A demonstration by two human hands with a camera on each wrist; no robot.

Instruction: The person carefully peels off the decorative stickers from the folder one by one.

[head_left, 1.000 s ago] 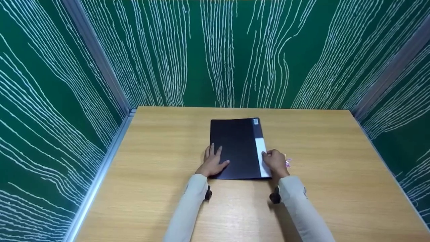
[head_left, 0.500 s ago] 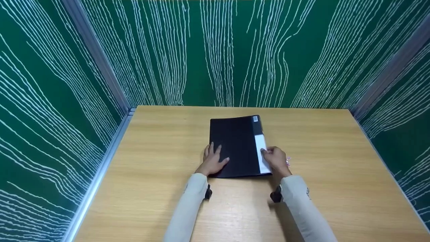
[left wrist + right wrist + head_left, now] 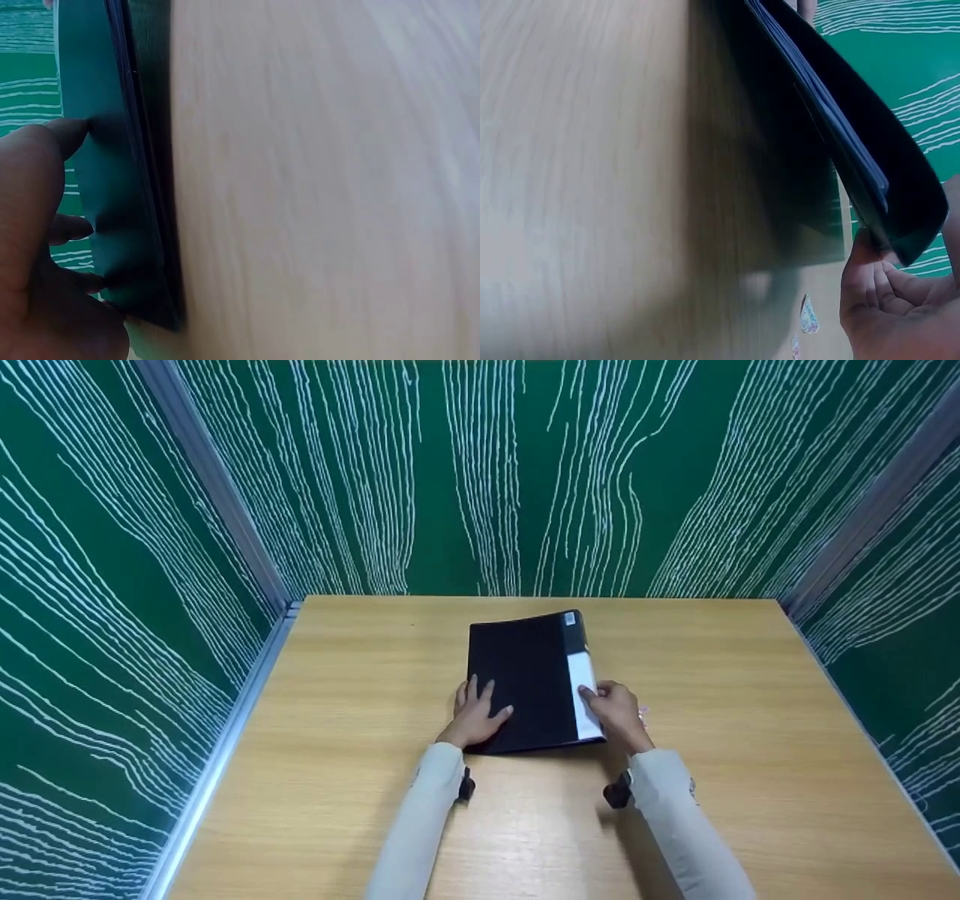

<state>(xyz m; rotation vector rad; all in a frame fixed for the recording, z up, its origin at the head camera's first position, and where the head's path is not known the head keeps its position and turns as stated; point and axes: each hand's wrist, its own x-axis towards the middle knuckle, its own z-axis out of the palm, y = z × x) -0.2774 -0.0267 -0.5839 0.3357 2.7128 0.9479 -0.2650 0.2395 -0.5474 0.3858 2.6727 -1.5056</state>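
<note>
A black file folder (image 3: pixel 521 682) lies on the table with a white label strip (image 3: pixel 583 690) along its right-hand spine. My left hand (image 3: pixel 475 718) rests on its lower left part, fingers spread; in the left wrist view the fingertips press on the cover. At the spine my right hand (image 3: pixel 615 709) grips the edge, thumb on the strip and fingers underneath. The right wrist view shows the spine raised off the table, with a stack of sheets (image 3: pixel 832 112) between the covers.
Small shiny pinkish pieces (image 3: pixel 808 315) lie on the wooden table (image 3: pixel 360 690) just right of my right hand. Green walls with white wavy lines (image 3: pixel 480 480) stand behind and at both sides, with metal posts (image 3: pixel 214 472) at the corners.
The folder's spine side has risen and tilted up, its far right corner shifting farther back. My right hand has moved slightly up with it; the left hand has stayed nearly in place.
</note>
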